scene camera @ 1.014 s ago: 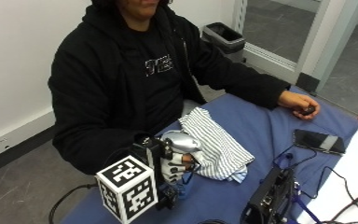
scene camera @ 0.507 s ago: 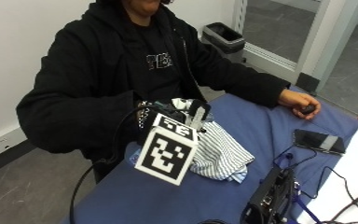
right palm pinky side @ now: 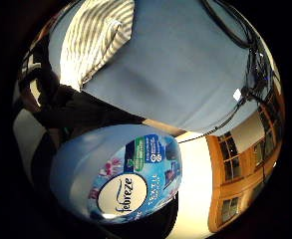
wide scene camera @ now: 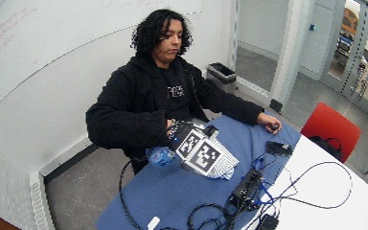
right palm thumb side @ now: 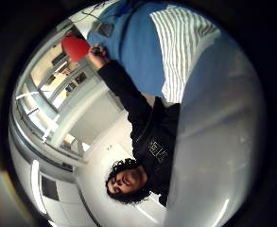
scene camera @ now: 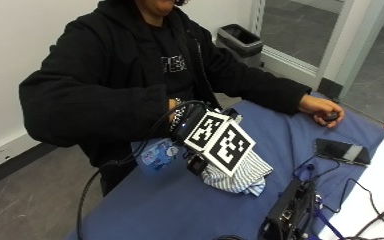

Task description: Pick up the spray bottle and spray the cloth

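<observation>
A pale blue Febreze spray bottle (scene camera: pixel 157 154) hangs tilted above the near-left part of the blue table (scene camera: pixel 179 210), its base pointing away from the cloth. My gloved right hand (scene camera: pixel 181 116) grips it, mostly hidden in the outside view. The bottle's label (right palm pinky side: pixel 130 179) and its pale side (right palm thumb side: pixel 223 142) fill much of both palm views. The white cloth with blue stripes (scene camera: pixel 242 175) lies crumpled on the table just beside and below the hand, and shows again as the cloth (right palm pinky side: pixel 98 35) and the cloth (right palm thumb side: pixel 185 42). In the wide outside view the bottle (wide scene camera: pixel 162 155) sits left of the cloth (wide scene camera: pixel 225 165).
The bare left hand (scene camera: pixel 322 110) rests at the table's far side on a small dark object. A phone (scene camera: pixel 342 150) lies near it. A black device with cables (scene camera: pixel 292 210) stands right of the cloth. A red chair (wide scene camera: pixel 327 127) and a bin (scene camera: pixel 242 40) stand beyond.
The right hand has lifted the bottle from beside the cloth's left edge and tipped it sideways above the table. The cloth and the left hand have stayed put.
</observation>
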Motion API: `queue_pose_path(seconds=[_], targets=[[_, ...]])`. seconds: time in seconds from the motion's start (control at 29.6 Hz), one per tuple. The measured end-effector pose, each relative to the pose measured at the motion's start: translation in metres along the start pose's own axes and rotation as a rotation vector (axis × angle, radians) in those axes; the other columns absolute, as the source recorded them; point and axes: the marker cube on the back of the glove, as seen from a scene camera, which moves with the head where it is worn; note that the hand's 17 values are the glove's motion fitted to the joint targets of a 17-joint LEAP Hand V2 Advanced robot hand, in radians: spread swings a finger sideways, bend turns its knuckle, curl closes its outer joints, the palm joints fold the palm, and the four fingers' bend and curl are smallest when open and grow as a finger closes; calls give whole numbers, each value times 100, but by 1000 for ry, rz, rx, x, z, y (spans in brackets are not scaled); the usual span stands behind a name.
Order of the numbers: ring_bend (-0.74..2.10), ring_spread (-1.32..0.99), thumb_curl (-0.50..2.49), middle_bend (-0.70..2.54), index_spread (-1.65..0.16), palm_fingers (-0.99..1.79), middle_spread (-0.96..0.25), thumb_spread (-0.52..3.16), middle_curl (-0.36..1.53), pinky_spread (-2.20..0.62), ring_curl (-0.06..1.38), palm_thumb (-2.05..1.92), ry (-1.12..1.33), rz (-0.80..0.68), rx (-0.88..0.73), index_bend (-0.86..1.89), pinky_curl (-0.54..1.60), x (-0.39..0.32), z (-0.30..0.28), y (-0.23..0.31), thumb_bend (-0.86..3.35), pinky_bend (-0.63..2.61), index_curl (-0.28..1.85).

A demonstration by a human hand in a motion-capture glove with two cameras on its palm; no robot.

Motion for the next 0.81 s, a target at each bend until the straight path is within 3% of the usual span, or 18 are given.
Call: queue_pose_path(seconds=[0.51,0.68,0.81], targets=[[75,-21,81,65,-26,129,-19,34,60,-26,54,104,201,167,-278,26,47,24,70,-19,-1,55,62],[75,-21,82,64,-26,129,-19,35,60,-26,53,104,184,127,-238,24,47,12,59,-18,-2,55,63],[75,-21,83,63,-27,129,-19,36,60,-26,53,104,151,-6,-138,22,47,-23,32,-9,-2,56,64]])
